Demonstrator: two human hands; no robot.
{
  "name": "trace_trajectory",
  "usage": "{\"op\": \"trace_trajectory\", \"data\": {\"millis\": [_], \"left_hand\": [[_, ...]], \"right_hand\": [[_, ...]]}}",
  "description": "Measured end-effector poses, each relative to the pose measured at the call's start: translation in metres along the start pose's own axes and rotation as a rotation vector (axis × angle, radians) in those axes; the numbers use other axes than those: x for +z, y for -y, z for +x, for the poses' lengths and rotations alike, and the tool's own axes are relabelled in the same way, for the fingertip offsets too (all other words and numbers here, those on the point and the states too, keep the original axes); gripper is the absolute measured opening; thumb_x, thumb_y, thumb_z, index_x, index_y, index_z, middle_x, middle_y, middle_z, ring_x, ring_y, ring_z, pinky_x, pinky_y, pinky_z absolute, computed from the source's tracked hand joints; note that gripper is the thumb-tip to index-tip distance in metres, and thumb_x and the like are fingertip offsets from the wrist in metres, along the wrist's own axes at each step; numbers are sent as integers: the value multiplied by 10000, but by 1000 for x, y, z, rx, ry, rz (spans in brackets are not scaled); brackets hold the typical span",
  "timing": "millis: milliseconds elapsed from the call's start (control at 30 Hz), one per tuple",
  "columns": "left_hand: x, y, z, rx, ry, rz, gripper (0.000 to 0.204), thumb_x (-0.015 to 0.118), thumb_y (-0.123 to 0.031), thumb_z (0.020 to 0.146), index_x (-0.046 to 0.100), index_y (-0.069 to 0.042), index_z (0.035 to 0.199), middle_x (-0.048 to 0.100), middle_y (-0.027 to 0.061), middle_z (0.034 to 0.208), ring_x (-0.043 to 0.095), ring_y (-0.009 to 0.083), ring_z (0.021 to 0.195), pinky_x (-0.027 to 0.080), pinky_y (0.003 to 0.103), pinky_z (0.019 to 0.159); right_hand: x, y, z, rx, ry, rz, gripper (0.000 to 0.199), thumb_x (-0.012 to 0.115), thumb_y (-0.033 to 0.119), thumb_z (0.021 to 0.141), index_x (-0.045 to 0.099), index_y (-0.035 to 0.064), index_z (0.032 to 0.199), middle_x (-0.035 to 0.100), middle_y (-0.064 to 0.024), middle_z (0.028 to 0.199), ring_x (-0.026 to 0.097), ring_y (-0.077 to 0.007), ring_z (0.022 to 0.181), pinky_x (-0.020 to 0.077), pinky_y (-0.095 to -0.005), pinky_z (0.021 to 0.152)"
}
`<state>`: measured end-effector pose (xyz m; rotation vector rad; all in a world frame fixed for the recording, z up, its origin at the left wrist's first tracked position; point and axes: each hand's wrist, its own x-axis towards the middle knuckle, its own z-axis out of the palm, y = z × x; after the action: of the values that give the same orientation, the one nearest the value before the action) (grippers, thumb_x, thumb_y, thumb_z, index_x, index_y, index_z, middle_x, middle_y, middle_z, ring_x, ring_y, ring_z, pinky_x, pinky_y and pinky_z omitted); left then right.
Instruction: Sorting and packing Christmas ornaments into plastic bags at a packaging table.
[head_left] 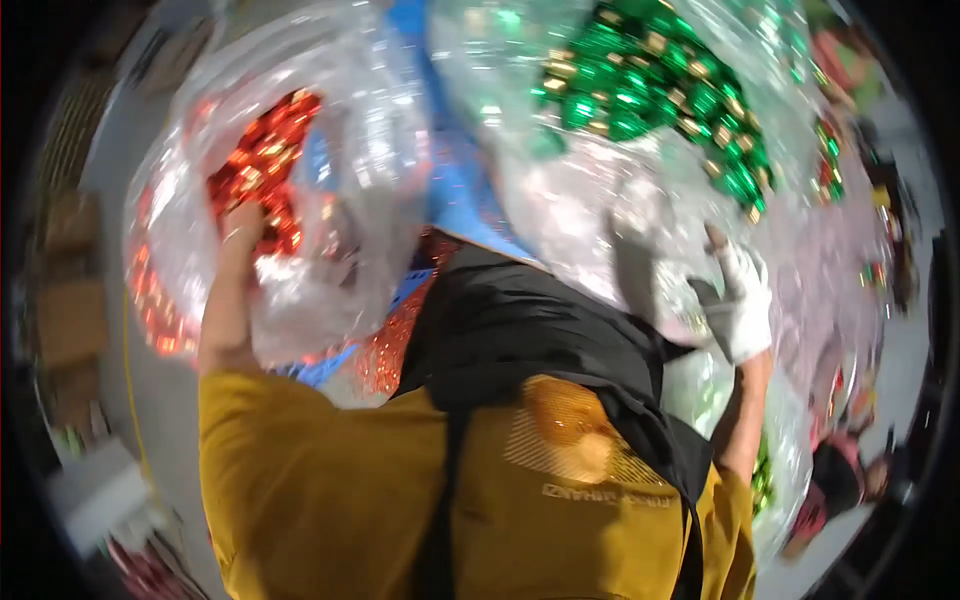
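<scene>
My left hand reaches into a clear plastic bag at the left. Its fingers go in among small, shiny red ornaments, which hide whether it grips any. On the right, my right hand wears a white glove with bare or darker fingertips. Its fingers are spread over the crumpled clear plastic of a second, larger bag, with nothing seen between them. Farther away in that bag lies a heap of shiny green ornaments mixed with gold ones.
A blue strip of crate or table runs between the bags. Red glitter covers something below the left bag. Cardboard boxes stand at the far left. At the right edge are other people, one in dark and pink clothes.
</scene>
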<state>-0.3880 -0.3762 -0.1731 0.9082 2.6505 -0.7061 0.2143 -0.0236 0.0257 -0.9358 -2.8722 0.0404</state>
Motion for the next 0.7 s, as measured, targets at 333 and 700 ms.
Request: {"op": "trace_trajectory", "data": {"millis": [333,700], "left_hand": [[-183,-105,-59,417,-1018,-538,233,575,-247,898,661,-55,998,657,184,931,642,337,829,494,426,715],[-302,-440,-93,1051,-231,262,521,766,-378,714,611,-14,1054,617,230,1052,596,363,993,490,424,856]], "right_hand": [[31,-15,-14,-105,-96,83,234,683,133,750,603,109,969,627,-77,953,574,-285,973,404,-433,944],[3,-3,-47,-119,-264,198,212,614,227,749,623,103,921,623,-95,871,569,-288,942,436,-440,818]]}}
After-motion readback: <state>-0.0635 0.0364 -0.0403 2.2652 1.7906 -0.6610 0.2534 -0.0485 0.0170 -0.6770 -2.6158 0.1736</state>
